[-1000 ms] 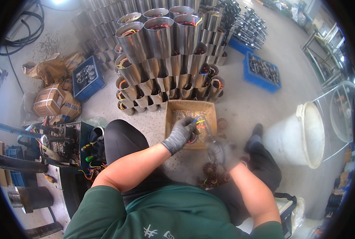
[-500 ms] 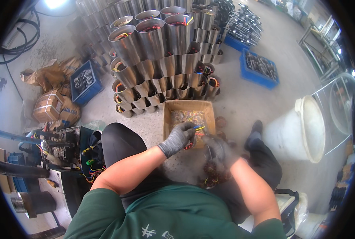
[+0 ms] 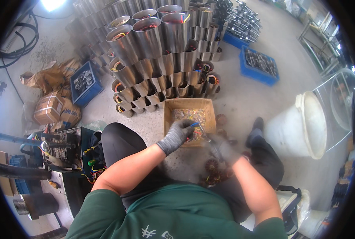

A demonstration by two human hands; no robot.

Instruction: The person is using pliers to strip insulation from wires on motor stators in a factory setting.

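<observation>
One left hand (image 3: 177, 135) in a grey knit glove has its fingers pinched narrow on one thin blue insulated wire (image 3: 194, 124), above one open brown cardboard box (image 3: 188, 104) containing coloured scraps, too many to count. One right hand (image 3: 221, 148), grey-gloved and blurred, has its fingers curled around one slim silver metal tool (image 3: 202, 130), its tip near the wire. Below lie several round reddish wound coils (image 3: 211, 165), partly hidden, number unclear. Beyond stand stacked shiny steel tubes (image 3: 147, 42), six open tops in the highest layer. Three blue plastic crates (image 3: 261, 78) and one white plastic bucket (image 3: 293, 127) stand around
</observation>
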